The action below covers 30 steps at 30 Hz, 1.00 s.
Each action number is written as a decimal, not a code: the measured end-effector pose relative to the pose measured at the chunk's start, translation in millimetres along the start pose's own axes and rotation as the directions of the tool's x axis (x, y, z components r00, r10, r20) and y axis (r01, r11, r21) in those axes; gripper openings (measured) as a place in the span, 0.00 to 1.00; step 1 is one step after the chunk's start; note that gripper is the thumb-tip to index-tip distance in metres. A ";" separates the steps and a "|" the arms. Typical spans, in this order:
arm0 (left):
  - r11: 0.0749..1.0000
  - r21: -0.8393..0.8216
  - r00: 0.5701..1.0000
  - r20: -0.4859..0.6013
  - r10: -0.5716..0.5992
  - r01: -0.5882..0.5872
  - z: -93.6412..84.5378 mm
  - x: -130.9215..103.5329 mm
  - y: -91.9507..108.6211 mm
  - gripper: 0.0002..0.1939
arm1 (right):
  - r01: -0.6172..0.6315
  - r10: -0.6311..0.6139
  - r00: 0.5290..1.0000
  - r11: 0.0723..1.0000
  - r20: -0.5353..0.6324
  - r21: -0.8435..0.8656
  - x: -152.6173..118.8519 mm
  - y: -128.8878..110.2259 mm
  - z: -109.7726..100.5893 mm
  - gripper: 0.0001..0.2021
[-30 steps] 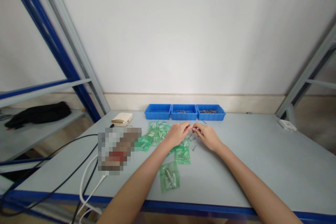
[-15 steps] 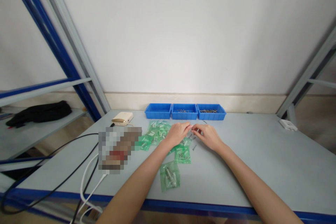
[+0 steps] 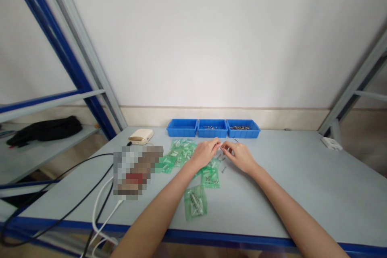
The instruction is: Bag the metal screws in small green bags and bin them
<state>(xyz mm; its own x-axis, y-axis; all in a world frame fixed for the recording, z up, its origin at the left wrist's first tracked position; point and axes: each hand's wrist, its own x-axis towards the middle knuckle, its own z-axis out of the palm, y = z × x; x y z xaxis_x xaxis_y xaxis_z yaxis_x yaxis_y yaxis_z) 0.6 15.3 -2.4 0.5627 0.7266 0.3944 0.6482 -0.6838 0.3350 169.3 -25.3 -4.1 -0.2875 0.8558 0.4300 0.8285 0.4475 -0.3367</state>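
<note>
My left hand (image 3: 206,152) is closed in a pinch above the right side of a pile of green plastic bags (image 3: 183,151). Close to its fingertips, my right hand (image 3: 238,155) is also pinched. Whatever lies between the fingers is too small and too covered to name. On the table just below my right hand is a loose screw (image 3: 223,169), with a few more small metal pieces near the fingers. One green bag of screws (image 3: 196,202) lies nearer to me, apart from the pile, with white pieces inside it.
Behind my hands stand three joined blue bins: the left bin (image 3: 182,132), the middle bin (image 3: 212,133) with some screws, and the right bin (image 3: 243,133) with more. A cream box (image 3: 141,136), a blurred-out object (image 3: 137,173) and cables (image 3: 99,201) lie left. A white item (image 3: 331,144) sits far right.
The fingertips of both hands have shifted very slightly. The bags, bins and loose screws stay where they were.
</note>
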 end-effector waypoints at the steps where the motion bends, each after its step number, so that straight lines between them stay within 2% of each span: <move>1: 1.000 0.005 1.000 -0.008 0.001 -0.001 0.6 0.2 -0.7 0.14 | -0.004 0.004 1.000 1.000 0.004 0.004 0.0 -0.4 -0.2 0.09; 8: 0.999 0.000 0.999 -0.032 0.034 -0.034 0.1 0.5 -1.6 0.17 | 0.006 -0.006 1.000 0.999 -0.002 -0.032 -0.1 -1.0 -1.2 0.11; 18: 0.999 -0.009 0.999 -0.027 0.036 -0.036 0.2 -0.4 -1.1 0.13 | -0.009 0.009 1.000 1.000 -0.009 -0.013 0.3 1.8 -0.1 0.13; 24: 1.000 0.014 0.999 -0.030 0.027 -0.027 -0.6 0.9 -2.1 0.17 | -0.019 0.020 0.999 1.000 -0.031 0.007 -0.2 0.3 -0.4 0.12; 30: 1.000 0.010 0.999 -0.039 0.021 -0.021 -1.9 0.7 0.6 0.21 | 0.020 -0.021 1.000 0.999 -0.023 -0.029 -0.5 2.3 0.7 0.13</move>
<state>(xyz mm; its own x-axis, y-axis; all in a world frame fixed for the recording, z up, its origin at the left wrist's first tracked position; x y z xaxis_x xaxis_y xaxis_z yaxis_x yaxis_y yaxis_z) 0.5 15.3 -0.2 0.5557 0.7090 0.4343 0.6414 -0.6979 0.3187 171.0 -24.5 -5.7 -0.2934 0.8401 0.4562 0.8362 0.4568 -0.3035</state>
